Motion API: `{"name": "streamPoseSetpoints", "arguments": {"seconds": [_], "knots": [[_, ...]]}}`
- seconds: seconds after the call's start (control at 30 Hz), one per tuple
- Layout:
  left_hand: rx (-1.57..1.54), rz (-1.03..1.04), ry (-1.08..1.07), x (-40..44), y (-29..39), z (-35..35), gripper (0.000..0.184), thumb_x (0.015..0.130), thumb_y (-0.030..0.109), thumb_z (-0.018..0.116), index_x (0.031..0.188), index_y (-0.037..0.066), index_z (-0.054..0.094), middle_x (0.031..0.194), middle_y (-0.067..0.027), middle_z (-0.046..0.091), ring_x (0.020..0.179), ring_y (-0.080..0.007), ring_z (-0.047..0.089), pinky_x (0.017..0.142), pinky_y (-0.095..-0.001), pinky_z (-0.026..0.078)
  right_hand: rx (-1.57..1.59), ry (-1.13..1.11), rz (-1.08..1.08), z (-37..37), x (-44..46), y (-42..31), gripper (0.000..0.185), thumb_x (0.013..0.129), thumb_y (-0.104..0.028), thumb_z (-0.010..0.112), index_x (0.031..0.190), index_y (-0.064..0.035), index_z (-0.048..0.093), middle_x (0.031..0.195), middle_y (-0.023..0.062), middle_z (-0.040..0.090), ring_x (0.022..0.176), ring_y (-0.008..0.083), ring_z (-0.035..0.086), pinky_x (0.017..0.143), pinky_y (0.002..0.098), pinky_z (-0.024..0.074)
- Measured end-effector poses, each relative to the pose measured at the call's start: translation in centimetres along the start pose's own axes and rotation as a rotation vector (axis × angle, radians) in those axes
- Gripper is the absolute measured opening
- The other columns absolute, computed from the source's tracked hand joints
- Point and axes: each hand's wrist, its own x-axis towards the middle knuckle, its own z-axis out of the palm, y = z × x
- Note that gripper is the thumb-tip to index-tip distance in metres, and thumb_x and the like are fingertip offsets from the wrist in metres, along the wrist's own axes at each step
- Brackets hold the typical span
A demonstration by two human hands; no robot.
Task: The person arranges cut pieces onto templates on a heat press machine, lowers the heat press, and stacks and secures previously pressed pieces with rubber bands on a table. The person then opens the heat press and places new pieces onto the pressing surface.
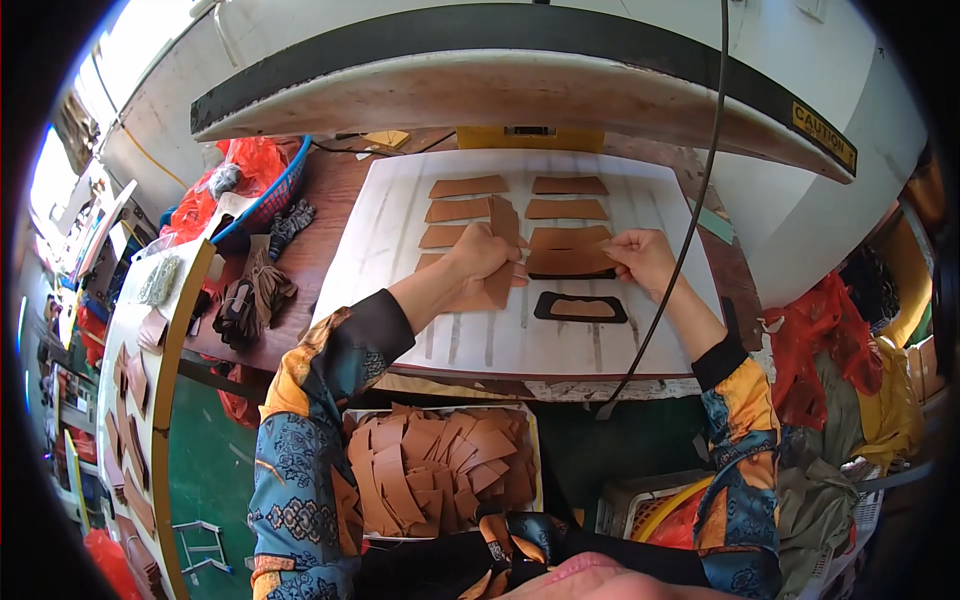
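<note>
Brown pieces [468, 187]: flat, in two lines on the white board [375, 270].
Brown bunch [497, 290]: stacked, left of the board's middle.
Black ring [542, 306]: flat, round corners, brown inside, board's near side.
Brown pile [430, 465]: messy, below the board.

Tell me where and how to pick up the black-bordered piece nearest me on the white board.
Pinch the black-bordered piece by its right short end, coming in low from the right. It lies flat and crosswise on the white board, and bare surface beside that rounded end should leave room for fingertips.
</note>
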Motion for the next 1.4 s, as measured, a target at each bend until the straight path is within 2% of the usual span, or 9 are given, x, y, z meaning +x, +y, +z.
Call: {"name": "streamPoseSetpoints", "arguments": {"seconds": [0.3, 0.4, 0.5, 0.7, 0.9, 1.0, 1.1, 1.23, 1.4], "knots": [[0.051, -0.029, 0.054, -0.2, 0.1, 0.0, 0.019, 0.084, -0.004, 0.053, 0.103, -0.009, 0.054, 0.088, -0.0174, 0.058, 0.071, -0.0261, 0.066, 0.059, -0.0364, 0.061, -0.012, 0.007, 0.028, 0.3, -0.4, 0.0, 0.018, 0.083, -0.014, 0.067, 0.09, 0.0021, 0.065, 0.073, 0.0043, 0.063, 0.054, 0.0087, 0.057, 0.045, 0.022, 0.0471], [0.127, -0.013, 0.066, 0.2, 0.1, -0.3, 0.021, 0.084, -0.004, 0.053, 0.104, -0.009, 0.054, 0.088, -0.0174, 0.058, 0.072, -0.0263, 0.066, 0.058, -0.0365, 0.06, -0.238, 0.029, -0.006, 0.3, -0.8, -0.4, 0.021, 0.079, -0.015, 0.07, 0.094, -0.0012, 0.064, 0.073, 0.0057, 0.063, 0.059, 0.0111, 0.059, 0.051, 0.0239, 0.048], [0.157, 0.053, 0.04, -0.2, 0.3, -0.1, 0.022, 0.085, -0.003, 0.053, 0.107, -0.009, 0.053, 0.092, -0.0171, 0.059, 0.073, -0.0263, 0.066, 0.057, -0.0346, 0.059, -0.821, 0.202, -0.342, 0.3, -1.6, -0.8, 0.029, 0.076, -0.016, 0.072, 0.102, -0.0047, 0.063, 0.081, 0.0091, 0.062, 0.066, 0.0167, 0.061, 0.059, 0.028, 0.0491], [0.011, 0.157, -0.214, -1.9, 0.6, 1.5, 0.022, 0.087, 0.001, 0.055, 0.107, -0.007, 0.056, 0.1, -0.0142, 0.061, 0.078, -0.024, 0.067, 0.057, -0.0293, 0.055, -0.335, 0.102, -0.67, 1.7, -4.1, -5.9, 0.033, 0.078, -0.016, 0.069, 0.107, -0.0044, 0.06, 0.096, 0.0118, 0.06, 0.078, 0.0284, 0.06, 0.072, 0.0367, 0.0493], [-0.032, 0.113, -0.391, -2.7, 0.7, 2.8, 0.022, 0.086, 0.005, 0.059, 0.106, -0.004, 0.056, 0.098, -0.0136, 0.06, 0.079, -0.0253, 0.067, 0.06, -0.0323, 0.055, -0.554, 0.224, -1.037, 3.2, -3.9, -6.6, 0.036, 0.073, -0.014, 0.073, 0.105, -0.0042, 0.061, 0.104, 0.0134, 0.058, 0.095, 0.0295, 0.056, 0.078, 0.0358, 0.0481], [-0.077, 0.091, -0.39, -2.7, 0.7, 2.8, 0.024, 0.086, 0.004, 0.059, 0.108, -0.004, 0.056, 0.1, -0.0146, 0.061, 0.08, -0.0251, 0.066, 0.06, -0.0325, 0.055, -0.576, 0.363, -1.126, 3.6, -4.6, -7.0, 0.028, 0.072, -0.013, 0.073, 0.097, -0.005, 0.065, 0.096, 0.0118, 0.06, 0.09, 0.0297, 0.058, 0.075, 0.0362, 0.049], [-0.086, 0.08, -0.364, -3.4, 1.2, 3.2, 0.025, 0.086, 0.004, 0.059, 0.109, -0.004, 0.055, 0.102, -0.0152, 0.061, 0.081, -0.0246, 0.066, 0.06, -0.0326, 0.055, -0.533, 0.287, -1.149, 3.2, -4.6, -6.6, 0.017, 0.075, -0.013, 0.072, 0.088, -0.0036, 0.066, 0.079, 0.0067, 0.062, 0.075, 0.0225, 0.061, 0.066, 0.0316, 0.0497], [-0.098, 0.13, -0.297, -3.9, 1.0, 2.7, 0.025, 0.086, 0.003, 0.059, 0.109, -0.005, 0.055, 0.103, -0.0157, 0.061, 0.082, -0.0238, 0.065, 0.06, -0.0321, 0.056, -0.012, 0.038, -0.403, 1.8, -5.9, -6.9, 0.012, 0.083, -0.012, 0.068, 0.084, -0.0001, 0.064, 0.065, -0.001, 0.059, 0.055, 0.0065, 0.052, 0.051, 0.0225, 0.0439], [0.013, 0.077, -0.168, -4.5, 0.4, 1.5, 0.022, 0.086, 0.0, 0.057, 0.108, -0.004, 0.055, 0.098, -0.0142, 0.061, 0.08, -0.0223, 0.065, 0.061, -0.0315, 0.059, 0.067, -0.095, -0.093, -0.5, -6.5, -3.9, 0.016, 0.084, -0.013, 0.067, 0.088, 0.0014, 0.062, 0.066, 0.002, 0.059, 0.054, 0.0072, 0.053, 0.047, 0.0211, 0.0446]]}}
